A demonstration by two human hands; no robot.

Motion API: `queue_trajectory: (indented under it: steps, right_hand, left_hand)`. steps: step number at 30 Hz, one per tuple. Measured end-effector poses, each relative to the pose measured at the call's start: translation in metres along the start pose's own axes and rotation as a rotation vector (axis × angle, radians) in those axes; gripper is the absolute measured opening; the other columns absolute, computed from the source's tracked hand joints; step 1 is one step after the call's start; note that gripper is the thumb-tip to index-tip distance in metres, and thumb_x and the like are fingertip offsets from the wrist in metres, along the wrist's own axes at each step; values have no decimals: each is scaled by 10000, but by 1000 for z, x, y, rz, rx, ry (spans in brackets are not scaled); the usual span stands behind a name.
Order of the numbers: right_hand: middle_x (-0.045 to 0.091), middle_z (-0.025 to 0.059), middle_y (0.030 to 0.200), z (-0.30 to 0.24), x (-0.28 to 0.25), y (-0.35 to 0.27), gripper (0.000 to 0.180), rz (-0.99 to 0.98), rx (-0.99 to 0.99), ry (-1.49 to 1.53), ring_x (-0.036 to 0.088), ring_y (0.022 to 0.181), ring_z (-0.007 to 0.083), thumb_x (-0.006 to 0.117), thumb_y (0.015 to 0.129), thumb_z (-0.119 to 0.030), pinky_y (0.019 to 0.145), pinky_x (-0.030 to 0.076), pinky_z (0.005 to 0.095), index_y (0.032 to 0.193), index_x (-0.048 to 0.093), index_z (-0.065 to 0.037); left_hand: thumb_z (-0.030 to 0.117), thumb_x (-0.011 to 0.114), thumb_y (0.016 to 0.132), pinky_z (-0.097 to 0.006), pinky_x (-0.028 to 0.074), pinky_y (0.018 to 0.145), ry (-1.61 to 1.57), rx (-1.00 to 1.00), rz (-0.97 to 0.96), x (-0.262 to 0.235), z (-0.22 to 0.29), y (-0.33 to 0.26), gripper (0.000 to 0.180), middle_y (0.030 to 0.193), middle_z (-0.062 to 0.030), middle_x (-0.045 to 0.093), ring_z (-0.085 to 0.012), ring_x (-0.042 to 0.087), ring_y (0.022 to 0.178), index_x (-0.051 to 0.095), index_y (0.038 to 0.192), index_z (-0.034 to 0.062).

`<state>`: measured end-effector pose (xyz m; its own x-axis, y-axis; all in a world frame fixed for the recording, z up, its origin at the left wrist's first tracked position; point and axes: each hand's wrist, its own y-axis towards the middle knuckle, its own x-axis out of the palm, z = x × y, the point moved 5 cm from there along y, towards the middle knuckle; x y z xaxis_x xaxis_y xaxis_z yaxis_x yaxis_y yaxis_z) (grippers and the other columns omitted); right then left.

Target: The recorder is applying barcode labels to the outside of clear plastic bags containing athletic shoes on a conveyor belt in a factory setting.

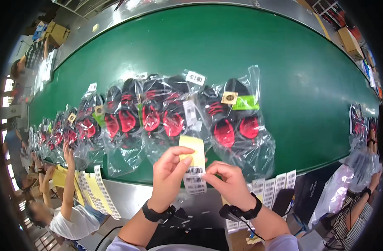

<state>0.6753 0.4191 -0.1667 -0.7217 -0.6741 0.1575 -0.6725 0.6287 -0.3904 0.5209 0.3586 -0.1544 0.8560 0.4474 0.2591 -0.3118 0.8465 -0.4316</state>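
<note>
A short yellow-backed strip of barcode labels (pixel 195 167) hangs upright in front of me, above the near edge of the green belt. My left hand (pixel 171 172) pinches its left side between thumb and fingers. At the lower right edge of the strip, my right hand (pixel 229 180) has thumb and forefinger closed on a label's edge; whether that label is lifted off, I cannot make out. Just beyond my hands lies a pair of black and red shoes (pixel 224 131) in a clear plastic bag, with a green tag. Another bagged pair (pixel 163 119) lies beside it to the left.
More bagged shoes (pixel 87 125) run leftward along the green belt (pixel 296 96). Sheets of barcode labels (pixel 279 186) hang at the near edge on the right, beside a dark phone (pixel 283 201). Co-workers sit to the left and right, one in a white shirt (pixel 74 221).
</note>
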Motion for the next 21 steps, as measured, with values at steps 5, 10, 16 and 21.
queue_trajectory:
  steps: [5,10,16,21]
  right_hand:
    - [639,52,812,16,25,-12,97,129,13,55,587,741,128,709,887,-34,648,453,282,846,647,29]
    - [645,82,843,-17,31,-19,83,154,-272,-349,620,754,188,735,843,-8,654,481,306,881,670,25]
    - [628,111,912,-49,27,-21,205,290,-512,-560,616,787,245,761,779,35,665,493,342,975,709,8]
    - [604,106,898,-49,21,-29,223,284,-646,-686,597,806,283,762,755,51,670,486,363,961,692,1]
  left_hand:
    - [-24,610,957,-237,546,767,81,-48,-90,-15,0,-24,287,1044,-93,717,-93,663,918,611,1244,-39]
    - [8,641,948,-190,477,592,170,15,-67,-25,-1,-38,240,888,-23,730,-16,618,726,668,1186,-10]
    - [-30,660,921,-173,488,576,403,84,-85,-15,12,-40,185,915,-64,744,-37,655,725,694,1102,-38]
    - [-30,671,911,-157,425,522,443,187,-60,0,13,-39,173,854,-40,740,-5,605,652,710,1080,-23]
